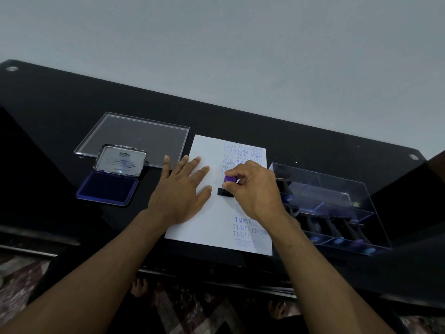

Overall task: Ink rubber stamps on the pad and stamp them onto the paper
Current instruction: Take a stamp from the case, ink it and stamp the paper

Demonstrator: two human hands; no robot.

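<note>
Right hand [255, 189] had fingers pinched round purple knob of stamp [227, 186], black base pressed down on paper [204, 227], roughly mid-sheet. Left hand [179, 189] lay flat, fingers spread and straight, holding paper's left edge down on black desk [60, 112]. Paper already had blue SAMPLE and AIR MAIL prints at far and near ends. Ink pad [108, 189] sat open left of paper, lid up. Clear lid [134, 138] lay behind pad. Clear box [337, 208] with more stamps sat right of paper.

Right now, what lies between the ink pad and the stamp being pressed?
In the head view, the left hand, flat on the paper, lies between ink pad and stamp.
</note>
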